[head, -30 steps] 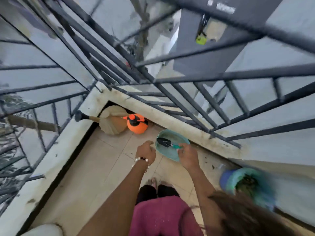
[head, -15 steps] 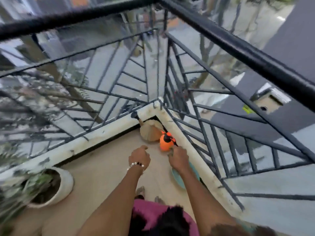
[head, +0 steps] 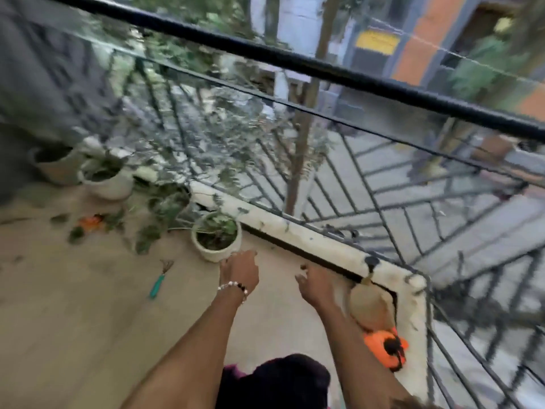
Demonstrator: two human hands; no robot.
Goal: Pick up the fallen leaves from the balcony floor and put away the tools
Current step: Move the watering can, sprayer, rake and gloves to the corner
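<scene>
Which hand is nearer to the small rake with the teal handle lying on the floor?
Left. The left hand hangs empty just to the right of the rake, beside the white pot. The right hand is farther right, toward the orange sprayer in the corner.

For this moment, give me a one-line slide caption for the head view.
Both hands, left and right, reach out empty over the balcony floor; teal-handled hand rake lies nearby.

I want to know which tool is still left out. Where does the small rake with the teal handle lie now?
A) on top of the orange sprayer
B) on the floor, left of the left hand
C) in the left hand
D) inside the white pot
B: the rake lies flat on the floor, apart from the left hand, which holds nothing.
</scene>
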